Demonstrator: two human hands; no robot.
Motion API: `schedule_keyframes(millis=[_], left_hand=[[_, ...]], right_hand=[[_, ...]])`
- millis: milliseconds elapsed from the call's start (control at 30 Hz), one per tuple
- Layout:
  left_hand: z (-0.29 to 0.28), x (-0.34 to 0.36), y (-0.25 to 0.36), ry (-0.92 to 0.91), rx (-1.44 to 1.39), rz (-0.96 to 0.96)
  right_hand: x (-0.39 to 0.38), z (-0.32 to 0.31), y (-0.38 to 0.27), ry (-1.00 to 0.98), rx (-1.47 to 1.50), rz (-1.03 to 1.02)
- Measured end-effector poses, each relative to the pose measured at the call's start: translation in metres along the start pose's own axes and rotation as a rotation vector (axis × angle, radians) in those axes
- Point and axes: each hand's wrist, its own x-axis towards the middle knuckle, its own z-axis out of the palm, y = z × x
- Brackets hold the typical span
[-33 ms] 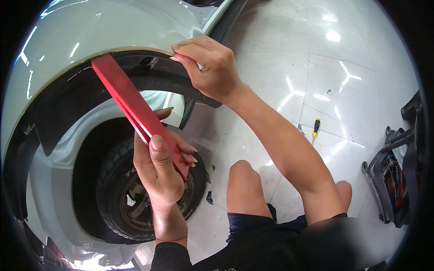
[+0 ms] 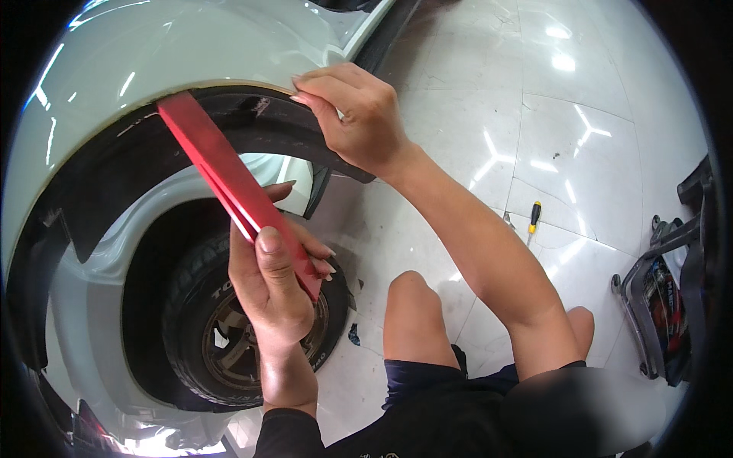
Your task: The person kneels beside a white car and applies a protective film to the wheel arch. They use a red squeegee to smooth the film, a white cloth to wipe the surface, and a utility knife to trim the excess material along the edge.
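My left hand is closed around a long, flat red bar-shaped tool, with the thumb on its near face. A narrow lengthwise groove shows in the tool. Its far end meets the edge of the white car fender, over the black wheel-arch trim. Farther right along that edge, my right hand is closed in a pinch at the fender lip. A thin yellowish line runs along the lip up to its fingertips; whatever is between them is too small to make out.
The car's wheel sits below and behind my left hand. On the glossy tiled floor lies a yellow-and-black screwdriver, right of my right forearm. A dark wheeled cart holding items stands at the right edge.
My left hand and the red tool have shifted very slightly to the right. My right hand stays almost where it was at the fender lip.
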Motion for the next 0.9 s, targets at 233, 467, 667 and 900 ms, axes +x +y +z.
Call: schedule_keyframes(millis=[233, 467, 667, 900], left_hand=[[-0.009, 0.005, 0.0, -0.065, -0.007, -0.065], [-0.011, 0.009, -0.008, -0.135, -0.137, -0.044], [-0.001, 0.006, -0.001, -0.119, -0.233, -0.053], [-0.004, 0.009, -0.003, -0.166, -0.24, -0.071]], right_hand=[[0.029, -0.017, -0.038, -0.057, -0.027, 0.013], [0.09, -0.029, -0.09, -0.19, -0.048, -0.079], [0.105, -0.023, -0.1, -0.288, -0.121, -0.256], [0.112, -0.023, -0.109, -0.361, -0.198, -0.209]])
